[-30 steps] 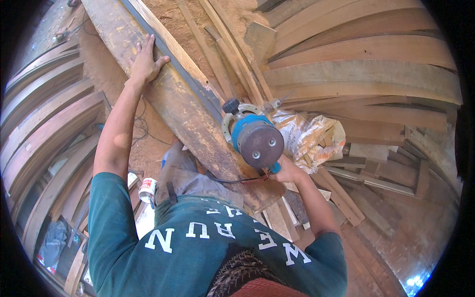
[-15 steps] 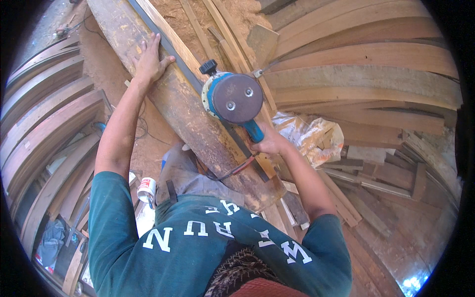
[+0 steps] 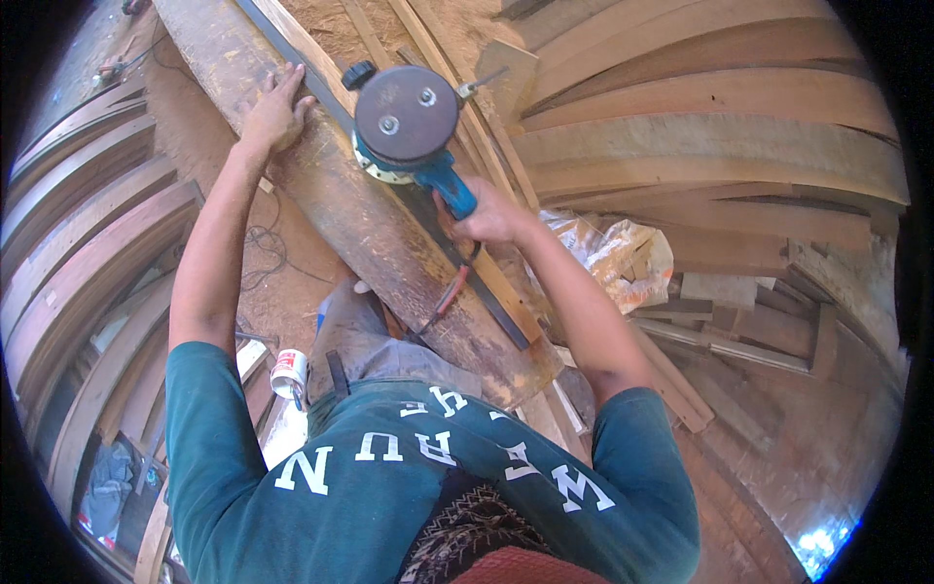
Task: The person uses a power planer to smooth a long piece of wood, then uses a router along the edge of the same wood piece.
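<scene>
My right hand [image 3: 486, 211] is wrapped round the blue handle of a power tool [image 3: 407, 114] with a round, dark, two-bolt disc on top and a black knob at its front; its exact kind I cannot make out. The tool sits over a long wood strip [image 3: 516, 316] with a dark side face, and its underside is hidden. Under the strip lies a wide, worn plank [image 3: 375, 234], slanting from far left to near right. Farther up, my left hand [image 3: 275, 115] lies on the plank with fingers outstretched, their tips at the strip's dark side.
Stacked boards [image 3: 700, 151] fill the right side, with more stacked boards [image 3: 88, 243] at left. A plastic bag [image 3: 623, 263] of wood scraps lies right of the plank. A white cup [image 3: 289, 373] stands near my lap. The tool's cord [image 3: 448, 292] crosses the plank; sawdust covers the floor.
The power tool, with my right hand on it, has moved up and left along the strip, toward my left hand. My left hand stays at nearly the same place on the plank.
</scene>
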### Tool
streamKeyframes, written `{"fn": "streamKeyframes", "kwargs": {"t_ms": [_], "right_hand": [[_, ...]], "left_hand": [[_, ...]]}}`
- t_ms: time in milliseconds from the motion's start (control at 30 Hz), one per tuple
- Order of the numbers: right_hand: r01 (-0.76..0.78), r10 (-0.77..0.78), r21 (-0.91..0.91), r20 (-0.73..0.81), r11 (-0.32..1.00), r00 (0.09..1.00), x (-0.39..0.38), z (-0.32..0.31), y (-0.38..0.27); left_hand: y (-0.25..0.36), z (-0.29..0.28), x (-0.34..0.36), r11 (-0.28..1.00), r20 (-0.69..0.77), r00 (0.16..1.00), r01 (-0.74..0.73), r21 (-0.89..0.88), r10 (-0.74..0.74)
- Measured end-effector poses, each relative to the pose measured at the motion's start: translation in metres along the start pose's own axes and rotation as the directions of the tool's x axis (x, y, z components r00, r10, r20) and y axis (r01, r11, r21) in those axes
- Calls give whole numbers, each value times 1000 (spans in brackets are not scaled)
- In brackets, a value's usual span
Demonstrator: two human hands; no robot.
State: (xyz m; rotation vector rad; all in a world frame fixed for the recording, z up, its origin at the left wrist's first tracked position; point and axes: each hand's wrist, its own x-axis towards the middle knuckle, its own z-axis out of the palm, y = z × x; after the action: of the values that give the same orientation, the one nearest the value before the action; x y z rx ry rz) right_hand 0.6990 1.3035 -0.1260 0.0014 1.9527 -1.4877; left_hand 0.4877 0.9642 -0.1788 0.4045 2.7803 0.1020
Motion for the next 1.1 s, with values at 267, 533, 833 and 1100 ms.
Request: {"fn": "streamKeyframes", "kwargs": {"t_ms": [267,533,833,1100], "right_hand": [[178,-188,-198,-33,964,982,138,-16,-53],[92,-97,-153,-24,984,995,119,-15,-82],[-181,185,-90,34,979,982,-156,1,32],[-267,269,-109,1,957,963,-392,29,126]], "left_hand": [[-59,32,9,923,-210,978,-72,-378,-10],[-54,83,-55,739,-320,911,-25,-673,-261],[89,89,-117,930,-138,990,-73,-359,25],[135,58,-135,999,-62,997,-33,17,34]]}}
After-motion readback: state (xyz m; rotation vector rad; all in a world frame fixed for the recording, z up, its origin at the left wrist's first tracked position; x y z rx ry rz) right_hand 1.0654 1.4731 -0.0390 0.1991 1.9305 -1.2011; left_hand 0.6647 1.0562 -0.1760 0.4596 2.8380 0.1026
